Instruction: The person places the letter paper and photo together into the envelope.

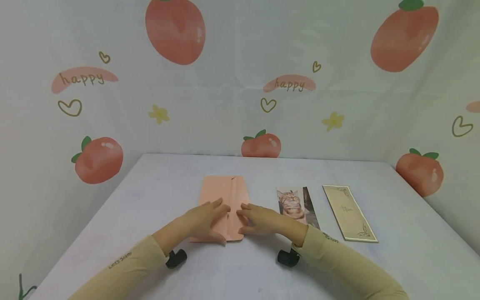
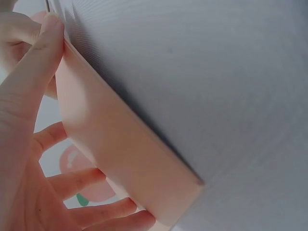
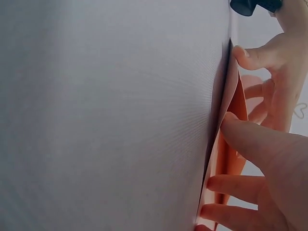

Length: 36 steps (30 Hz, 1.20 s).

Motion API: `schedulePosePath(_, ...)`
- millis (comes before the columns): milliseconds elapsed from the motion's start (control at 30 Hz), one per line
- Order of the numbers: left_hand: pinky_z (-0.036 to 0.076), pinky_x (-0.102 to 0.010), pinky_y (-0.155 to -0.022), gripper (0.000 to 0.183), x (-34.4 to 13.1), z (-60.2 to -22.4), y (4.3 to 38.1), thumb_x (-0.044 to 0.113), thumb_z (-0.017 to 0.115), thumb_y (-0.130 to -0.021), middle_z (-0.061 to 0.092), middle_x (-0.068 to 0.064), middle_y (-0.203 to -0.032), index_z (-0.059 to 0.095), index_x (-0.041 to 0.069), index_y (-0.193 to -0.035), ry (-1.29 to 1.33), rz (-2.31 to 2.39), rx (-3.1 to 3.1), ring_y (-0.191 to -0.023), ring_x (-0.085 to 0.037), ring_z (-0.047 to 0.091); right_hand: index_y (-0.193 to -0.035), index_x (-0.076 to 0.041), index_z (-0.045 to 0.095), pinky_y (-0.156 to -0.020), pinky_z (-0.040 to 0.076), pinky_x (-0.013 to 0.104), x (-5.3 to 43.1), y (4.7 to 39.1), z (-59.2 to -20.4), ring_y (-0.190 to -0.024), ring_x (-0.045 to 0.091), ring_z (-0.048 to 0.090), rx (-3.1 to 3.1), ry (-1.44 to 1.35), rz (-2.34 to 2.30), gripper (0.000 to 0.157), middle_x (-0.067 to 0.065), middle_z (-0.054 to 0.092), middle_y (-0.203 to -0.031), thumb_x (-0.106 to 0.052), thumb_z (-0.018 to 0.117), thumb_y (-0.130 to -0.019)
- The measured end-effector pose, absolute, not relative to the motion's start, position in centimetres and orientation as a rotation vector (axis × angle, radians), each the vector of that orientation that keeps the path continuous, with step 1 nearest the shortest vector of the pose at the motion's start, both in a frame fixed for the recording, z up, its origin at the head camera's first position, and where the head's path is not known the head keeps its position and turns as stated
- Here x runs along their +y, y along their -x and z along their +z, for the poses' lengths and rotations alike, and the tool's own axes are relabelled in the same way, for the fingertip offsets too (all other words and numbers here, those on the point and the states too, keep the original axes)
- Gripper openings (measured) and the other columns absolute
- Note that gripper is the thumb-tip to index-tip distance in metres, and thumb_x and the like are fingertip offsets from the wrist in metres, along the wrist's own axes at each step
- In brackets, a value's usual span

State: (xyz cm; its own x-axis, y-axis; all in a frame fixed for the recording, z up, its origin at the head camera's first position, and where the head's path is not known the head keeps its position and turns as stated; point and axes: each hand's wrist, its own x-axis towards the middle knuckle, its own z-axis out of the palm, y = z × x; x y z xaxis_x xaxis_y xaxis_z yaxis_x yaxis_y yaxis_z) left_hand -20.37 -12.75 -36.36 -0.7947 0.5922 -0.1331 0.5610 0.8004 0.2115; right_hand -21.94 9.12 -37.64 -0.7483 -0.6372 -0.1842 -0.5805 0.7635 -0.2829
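A peach-coloured folded paper (image 1: 220, 186), envelope-like with a lengthwise flap, lies on the table in the head view. My left hand (image 1: 205, 220) rests on its left half, fingers spread, the thumb at the near edge. From the right, my right hand (image 1: 260, 220) touches the flap with its fingertips, thumb nearer the front edge. In the left wrist view the paper (image 2: 122, 144) shows a smooth pale panel with fingertips along its far side. The right wrist view shows the paper (image 3: 232, 115) gaping between its layers, a deeper orange inside, with the right thumb on the edge.
A cat picture (image 1: 292, 204) lies right of the paper, partly behind the right forearm. Farther right is a long beige card (image 1: 348, 212) with corner ornaments. Black wrist devices (image 1: 176, 259) hang under both wrists. A fruit-printed curtain (image 1: 225, 104) stands behind the white table (image 1: 232, 277).
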Motion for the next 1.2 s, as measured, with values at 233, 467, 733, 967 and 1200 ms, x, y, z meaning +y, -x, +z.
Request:
schedulePosePath(233, 0.038, -0.056, -0.104, 0.084, -12.8, -36.6, 20.6, 0.058, 0.071, -0.071, 0.033, -0.025, -0.147, 0.04, 0.013, -0.135, -0.919, 0.238, 2.793, -0.129, -0.048, 0.04, -0.135, -0.009, 0.048, -0.109, 0.036, 0.045, 9.2, 22.1, -37.6, -0.136, 0.03, 0.039, 2.677, 0.948, -0.339, 0.058, 0.014, 0.04, -0.147, -0.042, 0.06, -0.089)
schedulePosePath(467, 0.038, -0.055, -0.104, 0.081, -12.8, -36.6, 20.6, 0.056, 0.072, -0.07, 0.034, -0.026, -0.146, 0.042, 0.014, -0.133, -0.927, 0.274, 2.788, -0.128, -0.048, 0.041, -0.129, -0.004, 0.053, -0.108, 0.038, 0.046, 9.7, 22.4, -37.5, -0.132, 0.033, 0.043, 2.687, 1.055, -0.444, 0.052, 0.019, 0.048, -0.139, -0.034, 0.062, -0.088)
schedulePosePath(733, 0.042, -0.058, -0.098, 0.081, -12.8, -36.7, 20.7, 0.058, 0.073, -0.068, 0.035, -0.025, -0.146, 0.043, 0.017, -0.131, -0.9, 0.281, 2.789, -0.126, -0.05, 0.042, -0.124, 0.003, 0.056, -0.1, 0.044, 0.045, 11.0, 22.6, -37.2, -0.121, 0.031, 0.053, 2.75, 1.161, -0.736, 0.042, 0.017, 0.059, -0.126, -0.021, 0.062, -0.089)
schedulePosePath(967, 0.043, -0.058, -0.097, 0.08, -12.8, -36.7, 20.7, 0.058, 0.073, -0.068, 0.036, -0.023, -0.146, 0.042, 0.018, -0.13, -0.897, 0.287, 2.786, -0.126, -0.05, 0.043, -0.125, -0.001, 0.056, -0.095, 0.048, 0.047, 12.7, 22.6, -36.9, -0.115, 0.032, 0.057, 2.787, 1.02, -0.917, 0.041, 0.014, 0.06, -0.125, -0.022, 0.061, -0.09)
schedulePosePath(1200, 0.042, -0.058, -0.099, 0.079, -12.9, -36.7, 20.6, 0.057, 0.073, -0.069, 0.036, -0.024, -0.146, 0.042, 0.017, -0.13, -0.906, 0.291, 2.788, -0.126, -0.05, 0.042, -0.124, 0.003, 0.054, -0.093, 0.05, 0.045, 15.1, 22.8, -37.0, -0.111, 0.035, 0.058, 2.804, 0.978, -1.015, 0.041, 0.019, 0.06, -0.123, -0.019, 0.061, -0.09)
